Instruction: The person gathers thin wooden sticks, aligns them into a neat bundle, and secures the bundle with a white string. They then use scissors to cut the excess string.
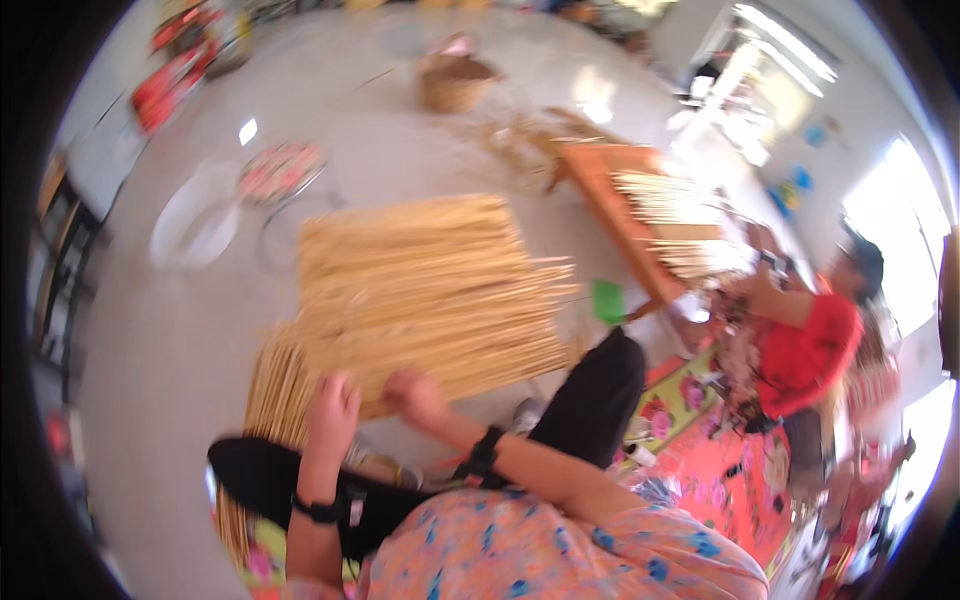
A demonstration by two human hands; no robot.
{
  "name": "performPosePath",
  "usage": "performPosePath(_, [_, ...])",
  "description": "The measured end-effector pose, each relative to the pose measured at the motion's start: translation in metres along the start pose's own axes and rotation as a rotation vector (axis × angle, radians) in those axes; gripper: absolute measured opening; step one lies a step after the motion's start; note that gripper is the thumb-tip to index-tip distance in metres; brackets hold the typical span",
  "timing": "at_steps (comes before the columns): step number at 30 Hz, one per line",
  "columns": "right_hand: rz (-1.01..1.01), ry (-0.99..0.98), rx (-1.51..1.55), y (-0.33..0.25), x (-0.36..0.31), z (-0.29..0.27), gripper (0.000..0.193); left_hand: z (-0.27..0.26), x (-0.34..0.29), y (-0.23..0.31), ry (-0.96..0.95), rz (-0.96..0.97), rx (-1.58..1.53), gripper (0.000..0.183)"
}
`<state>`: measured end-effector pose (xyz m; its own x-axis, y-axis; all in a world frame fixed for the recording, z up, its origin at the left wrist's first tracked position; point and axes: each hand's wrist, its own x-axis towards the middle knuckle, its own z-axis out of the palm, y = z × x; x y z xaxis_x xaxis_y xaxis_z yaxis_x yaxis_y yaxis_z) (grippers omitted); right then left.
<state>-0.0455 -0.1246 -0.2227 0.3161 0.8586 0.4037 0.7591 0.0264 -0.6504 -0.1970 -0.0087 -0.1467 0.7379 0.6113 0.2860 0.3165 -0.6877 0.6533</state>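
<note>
A wide mat of tan, straw-like stalks (420, 290) lies in front of my knees, its loose stalk ends sticking out at the right. My left hand (335, 402) is at the mat's near edge, fingers curled together; whatever they hold is too small or blurred to make out. Just to its right, my right hand (416, 398) is also closed at that edge, smeared by motion, and its contents are hidden. More loose stalks (275, 385) run down past my left knee.
An orange bench (605, 205) at the right bears pale stalk bundles (665, 205). Beside it sits a person in red (812, 350) on a flowered red mat (700, 475). Farther off are a wicker basket (455, 85), a white basin (195, 225) and a round patterned tray (283, 172).
</note>
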Motion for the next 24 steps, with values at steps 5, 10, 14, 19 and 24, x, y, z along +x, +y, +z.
performPosePath(5, [0.099, -0.039, -0.056, -0.005, -0.004, -0.012, 0.006, -0.092, 0.005, 0.013, 0.261, -0.008, -0.116, 0.018])
performPosePath(10, [0.083, -0.023, 0.039, -0.019, -0.001, -0.018, 0.006, -0.2, -0.044, -0.026, 0.685, -0.304, 0.045, 0.017])
performPosePath(14, [0.163, -0.062, 0.038, -0.005, -0.004, -0.016, 0.004, -0.239, -0.11, -0.102, 0.803, -0.575, -0.028, 0.014])
performPosePath(19, [0.234, -0.137, 0.102, 0.003, -0.001, -0.019, 0.006, -0.206, -0.234, -0.225, 0.582, -0.861, 0.225, 0.022])
performPosePath(24, [0.266, -0.143, 0.152, 0.006, -0.003, -0.022, 0.006, -0.133, -0.344, -0.292, 0.058, -1.059, 0.34, 0.03])
